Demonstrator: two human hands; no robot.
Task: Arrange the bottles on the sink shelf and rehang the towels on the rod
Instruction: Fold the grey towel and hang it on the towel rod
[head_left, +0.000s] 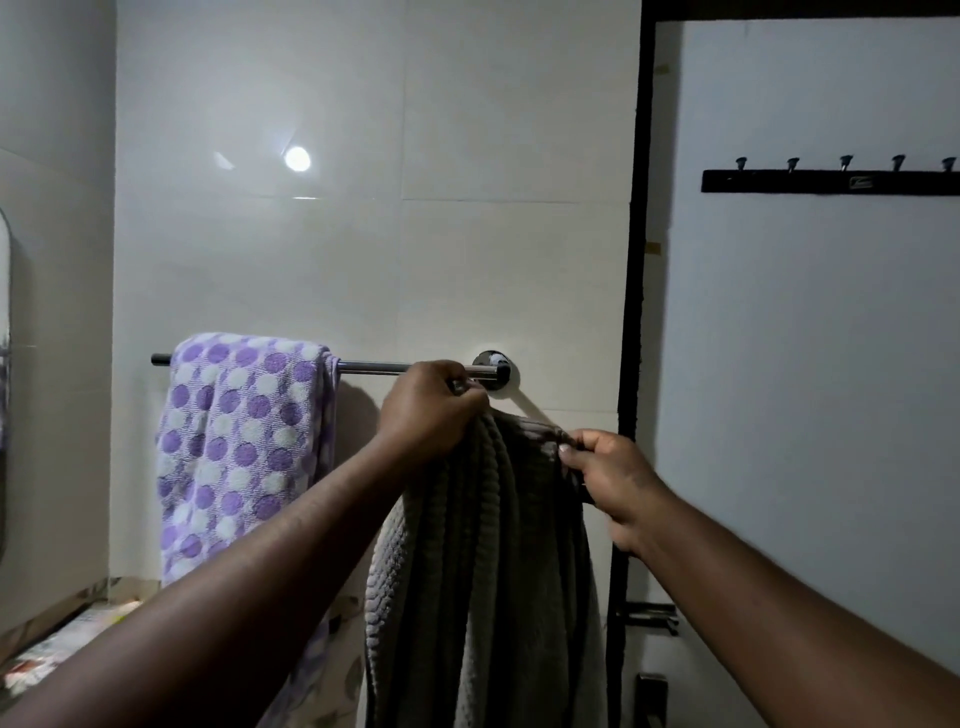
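A chrome towel rod (371, 368) runs across the tiled wall. A purple and white dotted towel (239, 447) hangs over its left part. A grey ribbed towel (483, 571) hangs bunched below the rod's right end. My left hand (428, 410) grips the top of the grey towel just under the rod, close to the wall mount (493, 364). My right hand (610, 480) pinches the towel's right top edge, lower and to the right. No bottles are in view.
A black door frame (631, 364) stands right of the rod. A black hook rail (831, 179) is fixed on the door at the upper right. A counter edge (67, 639) shows at the lower left, and a mirror edge (4, 374) at the far left.
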